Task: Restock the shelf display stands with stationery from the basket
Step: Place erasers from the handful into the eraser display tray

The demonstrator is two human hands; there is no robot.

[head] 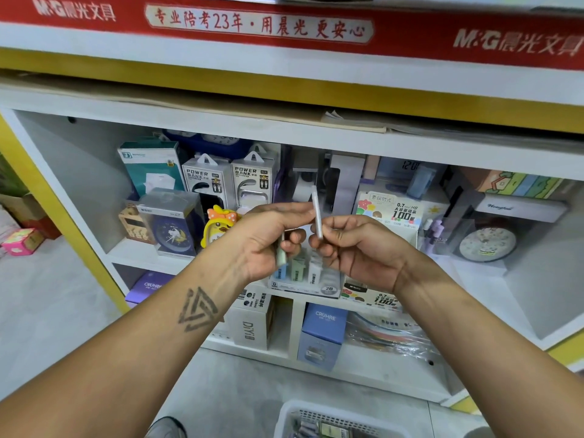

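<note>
Pen (317, 213), pale and thin, stands nearly upright between the two hands, its long axis running from a lower end at the right fingertips up and slightly left to a top end above both hands. Motion blur hides its finer detail. The right hand (357, 248) pinches its lower part between thumb and curled fingers, palm turned leftward, wrist bent and forearm coming up from the lower right. The left hand (268, 238) sits just beside it to the left, back of the hand toward the camera; its forefinger reaches across to touch the pen's middle, while its lower fingers curl round a small pale green piece (280, 254) that hangs down under the palm. The left forearm comes in from the lower left and bears a triangle tattoo (197, 309).

Behind and just below the hands is a clear stand (306, 281) holding small boxes, on a white shelf (132, 257). Left of the left hand are a blue clock (173, 237) in a clear box and a yellow duck toy (218, 224); above it stand two power bank boxes (230, 181). Right of the right hand is a lead refill display (392, 213). Well below both hands, at the bottom edge, is the white basket (335, 420) with stationery inside.
</note>
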